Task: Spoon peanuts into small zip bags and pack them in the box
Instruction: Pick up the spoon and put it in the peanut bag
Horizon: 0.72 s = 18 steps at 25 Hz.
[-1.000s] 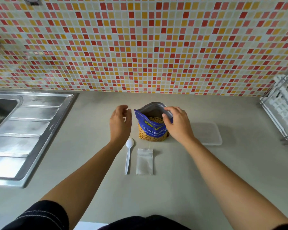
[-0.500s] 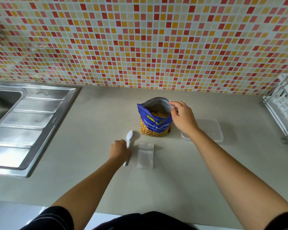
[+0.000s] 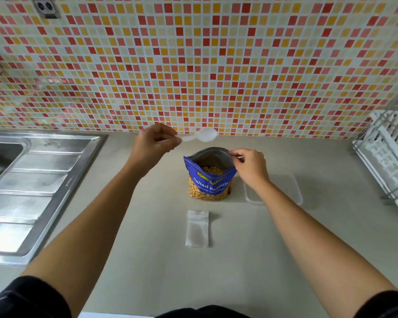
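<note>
A blue bag of salted peanuts (image 3: pixel 210 182) stands open in the middle of the counter, peanuts showing inside. My right hand (image 3: pixel 251 167) pinches the right edge of its mouth. My left hand (image 3: pixel 154 144) holds a white plastic spoon (image 3: pixel 202 135) by the handle, its empty bowl hovering above and behind the bag's opening. A small clear zip bag (image 3: pixel 197 228) lies flat in front of the peanut bag. A clear plastic box (image 3: pixel 290 190) sits to the right, partly hidden by my right forearm.
A steel sink with a ribbed drainboard (image 3: pixel 32 187) fills the left side. A white dish rack (image 3: pixel 391 154) stands at the right edge. The mosaic tile wall (image 3: pixel 193 65) rises just behind the bag.
My left hand picked the spoon up from the counter and raised it above the peanut bag. My right hand stayed on the bag's rim.
</note>
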{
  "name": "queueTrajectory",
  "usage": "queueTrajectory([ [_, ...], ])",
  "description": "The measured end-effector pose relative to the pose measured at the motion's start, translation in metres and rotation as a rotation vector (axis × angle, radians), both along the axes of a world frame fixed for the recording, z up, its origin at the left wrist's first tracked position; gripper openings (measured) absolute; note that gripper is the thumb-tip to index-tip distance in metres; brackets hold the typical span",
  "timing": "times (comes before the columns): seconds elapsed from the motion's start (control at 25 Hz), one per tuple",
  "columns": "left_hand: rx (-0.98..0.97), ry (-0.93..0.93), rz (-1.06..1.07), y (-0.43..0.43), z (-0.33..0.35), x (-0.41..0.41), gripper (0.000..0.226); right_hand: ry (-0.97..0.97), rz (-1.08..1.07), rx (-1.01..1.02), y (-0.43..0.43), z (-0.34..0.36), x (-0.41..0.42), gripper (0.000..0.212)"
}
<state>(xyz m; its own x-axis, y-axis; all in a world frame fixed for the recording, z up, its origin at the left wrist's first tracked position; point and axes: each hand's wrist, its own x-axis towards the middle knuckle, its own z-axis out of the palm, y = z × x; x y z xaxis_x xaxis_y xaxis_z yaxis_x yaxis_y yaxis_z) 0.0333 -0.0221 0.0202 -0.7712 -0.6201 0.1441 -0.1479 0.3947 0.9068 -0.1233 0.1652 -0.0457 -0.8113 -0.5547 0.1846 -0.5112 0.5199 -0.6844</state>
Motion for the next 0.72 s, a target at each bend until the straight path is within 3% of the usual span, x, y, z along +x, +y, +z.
queueTrajectory([
  [0.12, -0.042, -0.088, -0.117, 0.008, 0.005, -0.009, 0.016, -0.009, 0.006, 0.002, 0.000, -0.001, -0.004, 0.023],
  [0.32, 0.070, -0.158, -0.160, 0.010, -0.008, -0.028, 0.023, -0.039, 0.009, 0.013, -0.001, 0.000, -0.007, 0.024],
  [0.52, -0.502, -0.160, -0.177, 0.015, -0.020, -0.038, 0.023, -0.036, 0.022, -0.002, 0.001, -0.001, -0.006, 0.024],
  [0.72, -0.427, -0.275, -0.001, 0.016, -0.033, -0.049, 0.022, 0.004, 0.047, -0.012, 0.002, -0.002, -0.004, 0.025],
])
